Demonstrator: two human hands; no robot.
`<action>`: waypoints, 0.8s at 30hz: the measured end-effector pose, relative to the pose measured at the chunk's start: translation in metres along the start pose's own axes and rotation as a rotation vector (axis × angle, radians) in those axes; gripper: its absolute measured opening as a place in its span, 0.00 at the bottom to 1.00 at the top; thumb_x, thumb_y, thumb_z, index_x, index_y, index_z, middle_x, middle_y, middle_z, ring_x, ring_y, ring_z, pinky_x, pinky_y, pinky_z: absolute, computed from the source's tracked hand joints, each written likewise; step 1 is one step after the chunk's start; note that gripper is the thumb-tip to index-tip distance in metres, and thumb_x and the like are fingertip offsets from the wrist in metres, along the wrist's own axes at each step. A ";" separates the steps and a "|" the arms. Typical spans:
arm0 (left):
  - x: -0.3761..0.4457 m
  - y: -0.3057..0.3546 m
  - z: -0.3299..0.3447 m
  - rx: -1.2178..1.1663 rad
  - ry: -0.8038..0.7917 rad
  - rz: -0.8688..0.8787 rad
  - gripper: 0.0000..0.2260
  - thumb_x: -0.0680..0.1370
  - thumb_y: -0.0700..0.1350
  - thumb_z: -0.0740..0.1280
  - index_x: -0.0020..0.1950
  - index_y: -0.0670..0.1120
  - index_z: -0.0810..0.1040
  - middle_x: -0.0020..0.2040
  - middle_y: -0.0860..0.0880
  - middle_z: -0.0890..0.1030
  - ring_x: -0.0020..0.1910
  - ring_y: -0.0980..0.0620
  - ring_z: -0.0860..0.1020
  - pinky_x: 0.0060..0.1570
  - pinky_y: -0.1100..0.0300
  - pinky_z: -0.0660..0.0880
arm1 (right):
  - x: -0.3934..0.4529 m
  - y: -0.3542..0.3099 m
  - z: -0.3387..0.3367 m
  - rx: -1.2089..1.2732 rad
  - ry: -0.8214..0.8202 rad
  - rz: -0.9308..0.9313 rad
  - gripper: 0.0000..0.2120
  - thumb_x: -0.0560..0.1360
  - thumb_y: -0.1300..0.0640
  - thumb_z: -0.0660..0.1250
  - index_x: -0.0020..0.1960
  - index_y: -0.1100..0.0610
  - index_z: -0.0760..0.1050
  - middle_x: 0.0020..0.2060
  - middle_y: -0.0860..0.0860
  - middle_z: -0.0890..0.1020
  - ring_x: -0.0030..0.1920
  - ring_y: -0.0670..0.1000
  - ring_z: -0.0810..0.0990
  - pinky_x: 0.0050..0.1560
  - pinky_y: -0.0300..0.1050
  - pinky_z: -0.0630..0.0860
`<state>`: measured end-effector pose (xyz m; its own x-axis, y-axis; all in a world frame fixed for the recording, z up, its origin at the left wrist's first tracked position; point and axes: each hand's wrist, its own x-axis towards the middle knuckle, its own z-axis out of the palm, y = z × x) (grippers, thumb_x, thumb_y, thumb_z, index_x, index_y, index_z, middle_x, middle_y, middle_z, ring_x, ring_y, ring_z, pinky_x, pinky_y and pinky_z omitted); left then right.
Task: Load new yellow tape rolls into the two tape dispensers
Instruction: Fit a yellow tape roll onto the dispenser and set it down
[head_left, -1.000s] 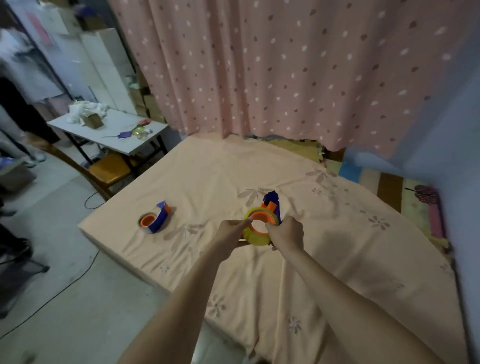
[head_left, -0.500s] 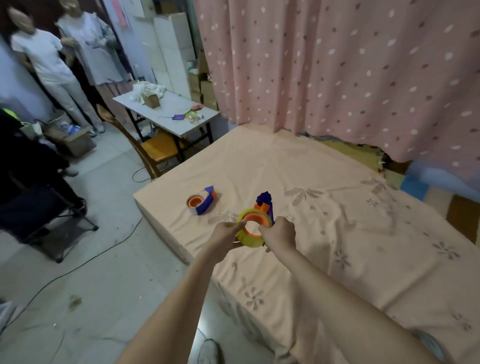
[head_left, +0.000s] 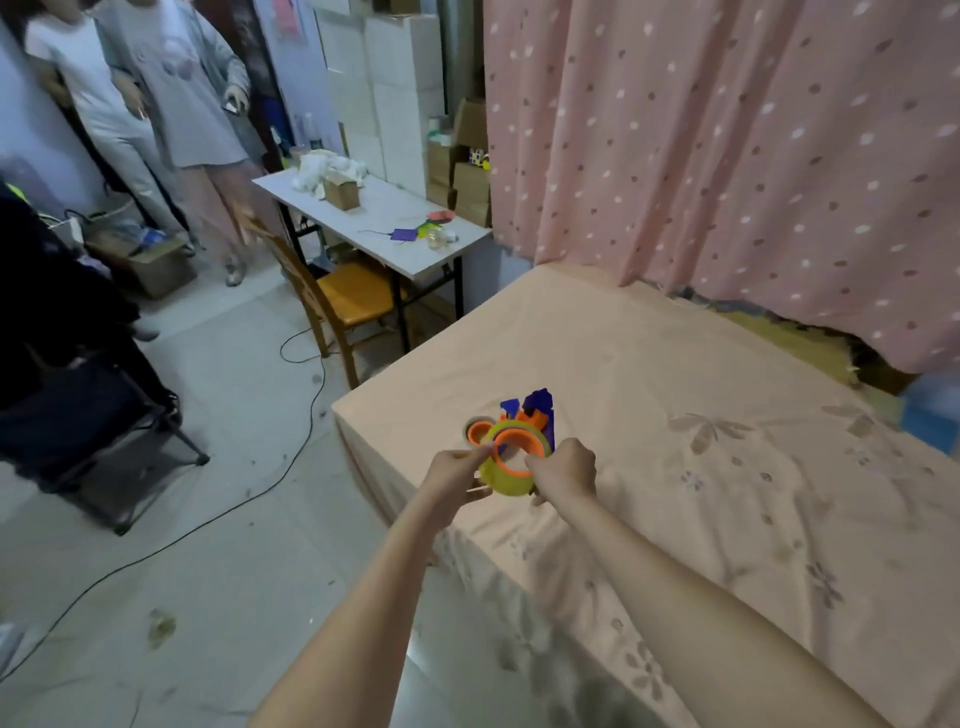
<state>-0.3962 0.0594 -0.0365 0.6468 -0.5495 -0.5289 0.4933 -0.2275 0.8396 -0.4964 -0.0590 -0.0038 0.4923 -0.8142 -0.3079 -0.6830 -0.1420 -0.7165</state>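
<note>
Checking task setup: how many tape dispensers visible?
2. One dispenser held up in both hands, carrying a yellow roll; the second dispenser lies on the bed behind it, mostly hidden.

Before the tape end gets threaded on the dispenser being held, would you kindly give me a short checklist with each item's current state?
1. Yellow tape roll sits around the orange hub of the held dispenser: ok.
2. Right hand steadies the dispenser and roll: ok.
3. Left hand pinches at the roll's left edge: ok; whether it has the loose tape end, cannot tell.
4. Tape led past the blue cutter end: cannot tell, blurred.
5. Second dispenser lies on the bed behind the held one, its orange hub bare: not ok, no yellow roll yet.
6. Spare yellow roll in view for it: not ok, none seen.
</note>
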 end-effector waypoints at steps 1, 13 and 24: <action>0.006 0.005 -0.012 0.006 0.002 -0.001 0.12 0.78 0.50 0.70 0.48 0.41 0.83 0.47 0.43 0.80 0.40 0.46 0.80 0.45 0.55 0.82 | 0.001 -0.009 0.009 -0.006 -0.007 0.006 0.09 0.71 0.56 0.68 0.36 0.57 0.71 0.34 0.57 0.83 0.19 0.53 0.81 0.16 0.33 0.66; 0.109 0.061 -0.108 0.137 0.016 -0.023 0.13 0.80 0.50 0.69 0.47 0.40 0.82 0.47 0.42 0.80 0.43 0.45 0.81 0.43 0.57 0.82 | 0.073 -0.093 0.106 -0.012 -0.069 0.057 0.09 0.76 0.55 0.66 0.49 0.62 0.74 0.38 0.58 0.82 0.23 0.54 0.82 0.27 0.43 0.80; 0.227 0.133 -0.167 0.312 0.025 -0.123 0.11 0.80 0.48 0.69 0.52 0.40 0.81 0.58 0.40 0.81 0.49 0.45 0.82 0.48 0.56 0.83 | 0.176 -0.163 0.175 0.018 -0.159 0.125 0.06 0.79 0.56 0.65 0.47 0.59 0.73 0.40 0.56 0.84 0.24 0.51 0.81 0.25 0.37 0.75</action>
<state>-0.0869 0.0387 -0.0660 0.6092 -0.4835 -0.6286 0.3691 -0.5287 0.7644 -0.2042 -0.0803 -0.0513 0.4846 -0.7253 -0.4890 -0.7349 -0.0343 -0.6773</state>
